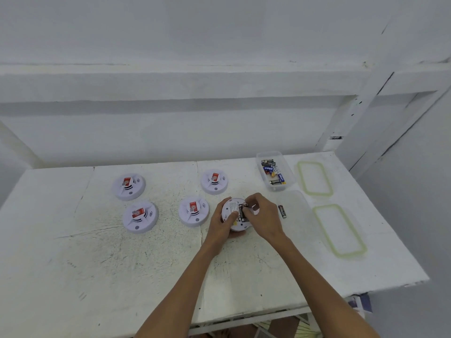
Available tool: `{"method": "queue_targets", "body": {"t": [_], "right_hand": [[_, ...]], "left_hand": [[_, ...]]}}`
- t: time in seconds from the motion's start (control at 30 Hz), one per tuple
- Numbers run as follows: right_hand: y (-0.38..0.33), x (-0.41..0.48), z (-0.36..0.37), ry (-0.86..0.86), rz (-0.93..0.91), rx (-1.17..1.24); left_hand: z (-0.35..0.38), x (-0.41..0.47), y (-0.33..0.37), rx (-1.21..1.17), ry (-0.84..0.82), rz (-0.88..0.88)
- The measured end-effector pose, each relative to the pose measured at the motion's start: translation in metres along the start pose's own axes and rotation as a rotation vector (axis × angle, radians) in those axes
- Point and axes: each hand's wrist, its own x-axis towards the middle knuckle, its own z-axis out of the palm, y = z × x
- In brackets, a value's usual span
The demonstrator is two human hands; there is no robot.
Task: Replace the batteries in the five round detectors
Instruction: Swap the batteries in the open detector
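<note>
My left hand [220,224] grips a round white detector [234,226] turned back side up on the white table [122,264]. Dark batteries [241,211] sit in its open compartment. My right hand [262,215] pinches at the top end of those batteries. A loose black battery [282,211] lies on the table just right of my right hand. Several other white detectors with red labels lie face up to the left: far left [128,186], front left [140,217], middle [193,211] and back [214,181].
A clear plastic box [289,178] holding several batteries stands at the back right. Beside it lie a clear lid [314,178] with a green seal and a second such lid [339,230]. The table's right edge is close to the lids.
</note>
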Motion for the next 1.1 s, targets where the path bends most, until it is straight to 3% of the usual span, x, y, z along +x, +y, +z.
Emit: {"method": "queue_targets", "body": {"t": [0.4, 0.57, 0.83, 1.1], "right_hand": [[-0.003, 0.004, -0.044, 0.147, 0.124, 0.454], [0.027, 0.005, -0.064, 0.347, 0.243, 0.099], [0.07, 0.012, -0.06, 0.139, 0.396, -0.291], [0.066, 0.012, -0.057, 0.157, 0.417, -0.285]], "left_hand": [[-0.006, -0.001, -0.003, 0.067, -0.006, 0.03], [-0.006, -0.001, -0.003, 0.056, -0.019, 0.006], [-0.006, -0.001, -0.005, 0.045, -0.019, -0.001], [-0.008, 0.001, -0.008, 0.044, -0.014, -0.005]]}}
